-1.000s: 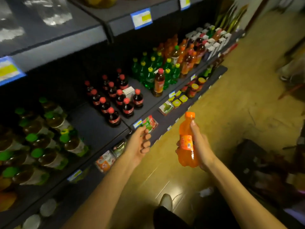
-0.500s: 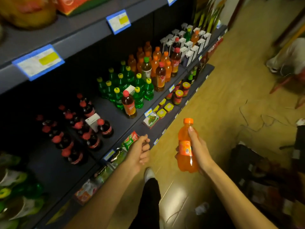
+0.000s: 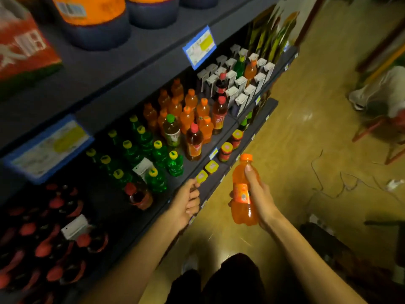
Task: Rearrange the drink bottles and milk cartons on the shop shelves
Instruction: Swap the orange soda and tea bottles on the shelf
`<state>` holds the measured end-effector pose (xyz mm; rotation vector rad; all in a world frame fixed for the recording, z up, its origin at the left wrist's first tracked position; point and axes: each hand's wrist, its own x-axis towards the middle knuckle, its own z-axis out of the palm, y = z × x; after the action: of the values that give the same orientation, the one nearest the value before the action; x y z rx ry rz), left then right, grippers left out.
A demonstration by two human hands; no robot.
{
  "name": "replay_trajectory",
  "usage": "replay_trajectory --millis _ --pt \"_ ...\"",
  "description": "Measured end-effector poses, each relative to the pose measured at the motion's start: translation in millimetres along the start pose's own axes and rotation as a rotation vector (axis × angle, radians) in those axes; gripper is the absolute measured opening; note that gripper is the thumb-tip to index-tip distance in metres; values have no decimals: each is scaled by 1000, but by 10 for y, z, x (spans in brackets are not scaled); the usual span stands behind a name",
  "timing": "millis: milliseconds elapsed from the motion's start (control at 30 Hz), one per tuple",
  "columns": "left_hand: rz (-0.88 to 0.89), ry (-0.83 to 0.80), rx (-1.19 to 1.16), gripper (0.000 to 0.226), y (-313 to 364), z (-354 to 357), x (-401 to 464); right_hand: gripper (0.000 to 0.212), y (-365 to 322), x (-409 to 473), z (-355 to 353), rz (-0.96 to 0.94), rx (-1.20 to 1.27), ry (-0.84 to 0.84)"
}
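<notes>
My right hand grips a small orange soda bottle with an orange cap, held upright in the aisle in front of the shelves. My left hand has its fingers curled and holds nothing, just off the front edge of the middle shelf. On that shelf stand red-capped cola bottles at the left, green bottles with yellow caps, orange soda bottles, and white milk cartons at the far end. Stray tea and cola bottles stand among the orange ones.
Small yellow-lidded jars and red jars line the lower shelf. The upper shelf carries large orange containers and a red box. The floor to the right has cables, a dark crate and a red stool.
I have moved rightward along the shelves: the orange bottles and milk cartons are now nearer and the cola bottles have slid to the lower left. Both hands keep their poses.
</notes>
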<state>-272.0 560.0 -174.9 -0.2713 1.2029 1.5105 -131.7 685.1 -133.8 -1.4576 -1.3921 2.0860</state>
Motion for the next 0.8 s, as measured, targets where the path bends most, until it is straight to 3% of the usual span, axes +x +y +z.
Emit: replay_trajectory --millis 167,367,433,567,633,800 --pt "65 187 80 21 296 334 632 74 -314 690 -143 -4 -38 -16" --pt "426 698 406 11 761 636 1378 67 -880 1515 -231 -9 -131 -159" --pt "468 762 584 33 863 696 1576 61 -1061 1722 -266 -18 -151 -230" --pt "485 802 738 66 964 778 1871 92 -1305 2065 -314 3 -228 -307" --pt "454 831 790 79 946 807 1967 98 -1385 2186 -350 19 -237 -323" --pt "339 972 872 86 853 800 2134 91 -1524 2403 -438 36 -279 -354"
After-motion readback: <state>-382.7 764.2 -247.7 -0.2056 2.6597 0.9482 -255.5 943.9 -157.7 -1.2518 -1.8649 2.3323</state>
